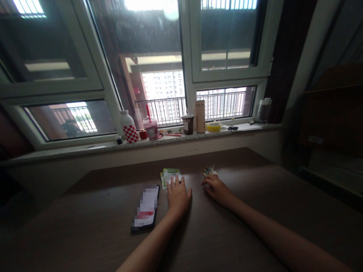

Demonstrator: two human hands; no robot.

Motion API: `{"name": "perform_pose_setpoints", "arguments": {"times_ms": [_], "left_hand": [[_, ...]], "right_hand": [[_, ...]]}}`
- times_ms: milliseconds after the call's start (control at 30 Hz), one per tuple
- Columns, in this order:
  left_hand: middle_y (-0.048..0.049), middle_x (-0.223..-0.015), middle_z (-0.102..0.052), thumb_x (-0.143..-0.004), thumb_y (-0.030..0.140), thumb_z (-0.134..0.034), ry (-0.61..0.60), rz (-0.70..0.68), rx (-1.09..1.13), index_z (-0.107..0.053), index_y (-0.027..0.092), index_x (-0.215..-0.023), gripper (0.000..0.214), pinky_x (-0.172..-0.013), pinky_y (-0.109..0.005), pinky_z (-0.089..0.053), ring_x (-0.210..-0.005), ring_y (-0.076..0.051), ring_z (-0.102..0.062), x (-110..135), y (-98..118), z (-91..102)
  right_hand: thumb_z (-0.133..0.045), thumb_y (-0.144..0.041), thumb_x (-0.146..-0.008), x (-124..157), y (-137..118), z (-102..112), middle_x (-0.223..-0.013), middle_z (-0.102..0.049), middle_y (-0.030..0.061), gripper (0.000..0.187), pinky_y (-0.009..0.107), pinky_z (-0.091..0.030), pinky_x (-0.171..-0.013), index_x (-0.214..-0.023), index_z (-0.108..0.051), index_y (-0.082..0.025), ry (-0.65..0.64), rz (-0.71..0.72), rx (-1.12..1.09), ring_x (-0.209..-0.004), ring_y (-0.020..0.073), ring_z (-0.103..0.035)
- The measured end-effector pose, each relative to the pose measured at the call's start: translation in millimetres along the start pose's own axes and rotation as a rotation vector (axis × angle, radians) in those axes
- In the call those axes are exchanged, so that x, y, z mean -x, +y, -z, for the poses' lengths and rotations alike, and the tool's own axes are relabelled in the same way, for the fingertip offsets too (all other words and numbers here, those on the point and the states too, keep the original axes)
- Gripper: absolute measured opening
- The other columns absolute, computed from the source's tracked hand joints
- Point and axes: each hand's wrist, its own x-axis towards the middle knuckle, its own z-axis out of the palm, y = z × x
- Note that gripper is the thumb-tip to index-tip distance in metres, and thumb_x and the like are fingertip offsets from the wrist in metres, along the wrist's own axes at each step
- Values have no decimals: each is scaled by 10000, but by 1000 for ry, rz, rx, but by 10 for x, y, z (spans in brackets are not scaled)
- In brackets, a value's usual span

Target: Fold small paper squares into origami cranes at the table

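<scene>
Two bare hands of one person are observed over a dark brown table [215, 241]. The left hand [179, 195] lies palm down, its fingers spread wide and pointing away from the wearer, with the fingertips over the near part of the green-and-white packets [171, 172]. These packets lie overlapping on the far half of the table, left of the table's middle; the print on them is too small to read. The left hand shows no grasp. The right hand [217, 188] is palm down with its fingers bent, at the near edge of a small multicoloured pile [209, 170], to the right of the packets and apart from them. Whether the right hand grips any piece of the pile cannot be told, as the fingers hide the contact. A phone [146, 207] lies face up to the left of the left hand, its screen pixelated.

Beyond the table runs a window sill [176, 139]. Noted on it, from left to right: a red-and-white checked bottle [129, 130], a pink cup [151, 128] with a red straw, a dark cup [188, 124], a tan flask [200, 117], a yellow roll [213, 127] and a translucent container [264, 110]
</scene>
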Motion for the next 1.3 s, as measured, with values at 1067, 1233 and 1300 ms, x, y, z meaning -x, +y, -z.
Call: {"name": "perform_pose_setpoints", "arguments": {"times_ms": [1067,1233,1300], "left_hand": [[-98,-1011,-692,-950,180,-368,58,4,-82,-686,220,-1049,335,-1048,-574,-305,-956,-287,-624,-70,-178,102],[-124,-997,-704,-935,119,-334,91,28,-70,-681,148,-1010,357,-1064,-510,-311,-966,-282,-630,-98,-191,97],[-130,-1015,-706,-935,144,-361,95,28,-45,-679,135,-997,324,-1075,-492,-305,-988,-279,-626,-100,-190,93]], "right_hand": [[-598,-85,-837,25,-65,28,-952,-626,65,148,444,-433,-965,-849,-669,-214,-17,71,20,-1043,245,-516],[-603,-99,-841,28,-63,23,-960,-622,64,141,458,-424,-982,-853,-671,-221,5,77,16,-1057,249,-497],[-600,-97,-841,28,-59,19,-958,-622,65,140,454,-423,-983,-849,-670,-218,5,82,18,-1053,247,-494]]}}
